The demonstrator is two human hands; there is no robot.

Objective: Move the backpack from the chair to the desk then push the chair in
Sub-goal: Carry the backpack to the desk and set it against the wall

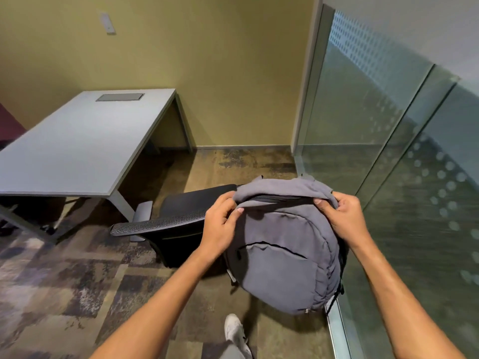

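Note:
A grey backpack (285, 244) hangs in front of me, held up by its top edge, its front pockets facing me. My left hand (220, 224) grips the top left of the bag and my right hand (344, 216) grips the top right. Behind and left of the bag stands a black mesh office chair (178, 224) with a grey armrest, pulled out from the desk. The grey desk (77, 146) is at the left, its top bare apart from a cable hatch near the wall.
A glass partition (388, 151) runs along the right, close to the backpack. A yellow wall (220, 73) stands behind the desk. Patterned carpet (77, 281) covers the floor. My white shoe (236, 332) shows at the bottom.

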